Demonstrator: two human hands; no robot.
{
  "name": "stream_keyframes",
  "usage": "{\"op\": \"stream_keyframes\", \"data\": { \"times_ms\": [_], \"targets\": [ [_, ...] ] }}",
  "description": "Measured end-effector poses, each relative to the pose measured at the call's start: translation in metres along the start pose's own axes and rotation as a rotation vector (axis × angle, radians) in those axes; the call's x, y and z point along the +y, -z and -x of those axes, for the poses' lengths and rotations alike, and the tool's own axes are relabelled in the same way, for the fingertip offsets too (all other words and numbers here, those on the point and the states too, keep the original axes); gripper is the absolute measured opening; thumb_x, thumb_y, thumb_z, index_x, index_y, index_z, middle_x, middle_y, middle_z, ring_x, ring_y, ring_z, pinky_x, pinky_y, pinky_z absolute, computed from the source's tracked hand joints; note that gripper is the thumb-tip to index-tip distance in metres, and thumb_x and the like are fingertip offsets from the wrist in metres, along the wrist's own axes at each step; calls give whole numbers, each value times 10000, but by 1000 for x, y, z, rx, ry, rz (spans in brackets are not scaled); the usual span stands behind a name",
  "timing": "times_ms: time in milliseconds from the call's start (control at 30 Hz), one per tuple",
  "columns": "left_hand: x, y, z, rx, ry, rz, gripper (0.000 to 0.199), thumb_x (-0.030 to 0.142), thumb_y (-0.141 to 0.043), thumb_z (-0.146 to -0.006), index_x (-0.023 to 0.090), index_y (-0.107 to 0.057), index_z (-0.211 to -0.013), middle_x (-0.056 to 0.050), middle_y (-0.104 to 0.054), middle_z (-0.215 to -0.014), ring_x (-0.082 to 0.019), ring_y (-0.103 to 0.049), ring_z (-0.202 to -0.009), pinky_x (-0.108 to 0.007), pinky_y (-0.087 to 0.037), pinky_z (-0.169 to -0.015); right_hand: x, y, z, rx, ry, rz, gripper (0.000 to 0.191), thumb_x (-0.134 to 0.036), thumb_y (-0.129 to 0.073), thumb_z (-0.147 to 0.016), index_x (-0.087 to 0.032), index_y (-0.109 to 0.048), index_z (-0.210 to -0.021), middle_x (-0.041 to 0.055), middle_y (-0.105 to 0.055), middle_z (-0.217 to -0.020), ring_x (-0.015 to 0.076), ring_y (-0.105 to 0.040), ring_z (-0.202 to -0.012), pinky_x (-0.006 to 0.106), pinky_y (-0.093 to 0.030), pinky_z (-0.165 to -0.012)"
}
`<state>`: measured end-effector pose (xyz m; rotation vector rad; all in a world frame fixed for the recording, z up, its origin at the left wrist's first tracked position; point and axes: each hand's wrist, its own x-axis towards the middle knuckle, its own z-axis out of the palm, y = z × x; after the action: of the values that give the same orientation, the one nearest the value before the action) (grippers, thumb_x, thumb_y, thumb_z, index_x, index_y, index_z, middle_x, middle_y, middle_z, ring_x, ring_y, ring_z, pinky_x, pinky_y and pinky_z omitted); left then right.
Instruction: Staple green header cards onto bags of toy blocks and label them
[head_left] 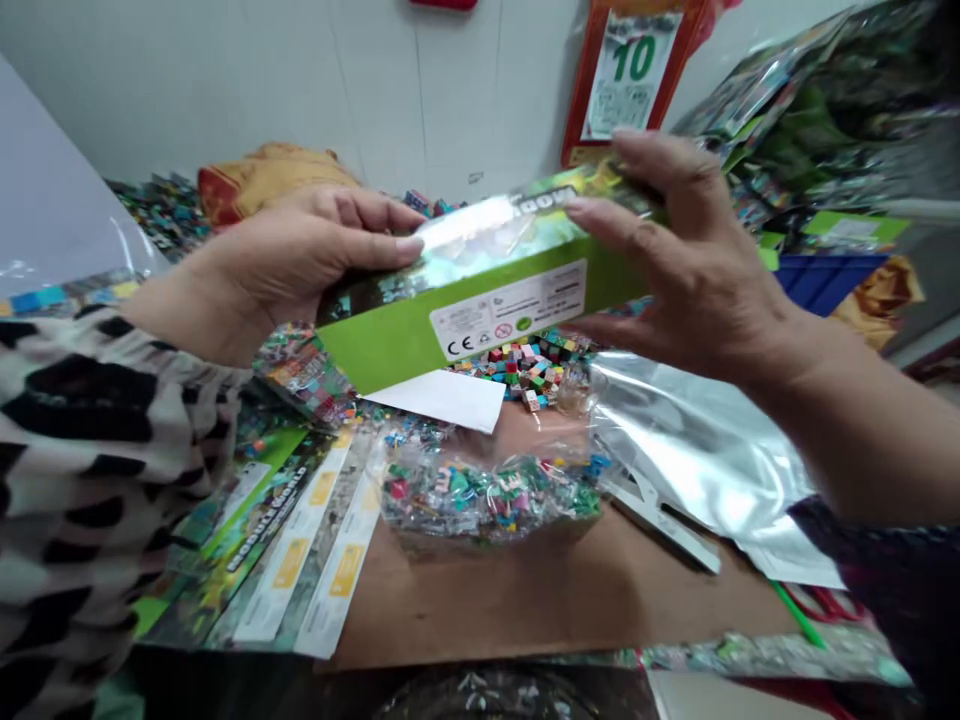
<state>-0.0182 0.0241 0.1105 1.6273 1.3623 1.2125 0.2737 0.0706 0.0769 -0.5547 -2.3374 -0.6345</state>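
Observation:
A flat green box with a white printed label on its side is held up, slightly tilted, above the table. My left hand grips its left end, thumb on the top face. At the right end my right hand has its fingers spread around the box, touching the top and lower edge. Below the box lies a clear plastic bag of small coloured pieces. Between box and bag rests a folded white paper, and behind it is a heap of tiny coloured blocks.
Silvery plastic bags and a metal tool lie on the right. Printed green packaging and white strips are at left on the brown board. A blue bin stands at back right; a calendar hangs behind.

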Motion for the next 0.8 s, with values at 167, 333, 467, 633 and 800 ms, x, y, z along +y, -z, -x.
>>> {"op": "stream_keyframes", "data": {
  "times_ms": [167, 333, 467, 633, 800],
  "targets": [
    [15, 5, 22, -236, 179, -51, 464, 374, -635, -872, 99, -665, -1244, -92, -761, -962, -276, -740, -826, -459, -550, -780, -18, 25, 7, -1, 25, -38, 552, -399, -689, -881, -232, -539, -1385, 155, -515, -1433, 324, -535, -1266, 516, -472, -1058],
    [-8, 9, 40, -411, 235, -132, 540, 478, -715, -766, 261, -669, -1259, -66, -764, -1099, -257, -747, -826, -308, -567, -634, -55, 33, 39, -188, -38, -234, 548, -376, -625, -922, -215, -494, -1429, 151, -625, -1261, 307, -594, -1126, 476, -539, -913],
    [-21, 5, 48, -529, 309, -173, 512, 441, -764, -692, 281, -712, -1175, -52, -763, -1129, -253, -743, -904, -266, -566, -648, -70, 31, 54, -219, -44, -242, 557, -350, -639, -915, -154, -491, -1415, 170, -645, -1230, 300, -613, -1064, 471, -537, -875],
    [-18, 6, 44, -445, 422, -11, 449, 320, -825, -601, 249, -758, -1039, -62, -784, -1001, -250, -740, -758, -298, -572, -596, -63, 29, 46, -151, -55, -137, 605, -348, -721, -854, -167, -514, -1393, 192, -585, -1321, 349, -575, -1164, 540, -499, -969],
    [-12, 0, 39, -102, 339, 357, 192, 146, -748, -688, 168, -721, -877, -30, -728, -770, -189, -703, -655, -329, -598, -682, -58, 33, 34, 84, -360, 160, 690, -306, -723, -843, -200, -440, -1463, 216, -347, -1526, 485, -321, -1422, 674, -319, -1115]
  ]
}}
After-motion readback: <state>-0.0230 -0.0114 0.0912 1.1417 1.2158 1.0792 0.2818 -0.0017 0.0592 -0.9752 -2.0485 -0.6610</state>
